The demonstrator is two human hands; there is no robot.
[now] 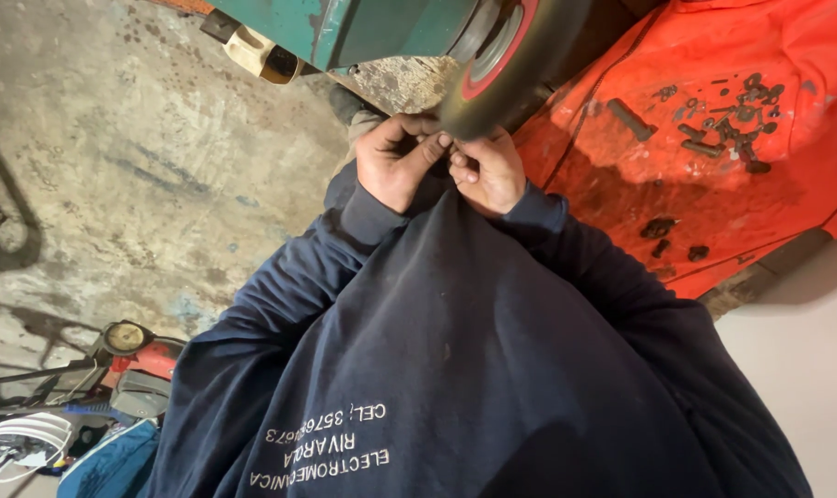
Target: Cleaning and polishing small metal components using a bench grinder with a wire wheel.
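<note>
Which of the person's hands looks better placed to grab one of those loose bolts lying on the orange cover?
Probably the right hand: it is nearer the orange cover and its scattered bolts. The left hand sits farther away. Both hands are together under the wheel.

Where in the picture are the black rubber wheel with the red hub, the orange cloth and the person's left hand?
black rubber wheel with red hub [520, 69], head view, on the tyre tread
orange cloth [713, 198], head view, bare middle part
left hand [395, 166], head view, back of the hand

Stained grey concrete floor [114, 138], orange tarp [713, 212] alongside.
</note>
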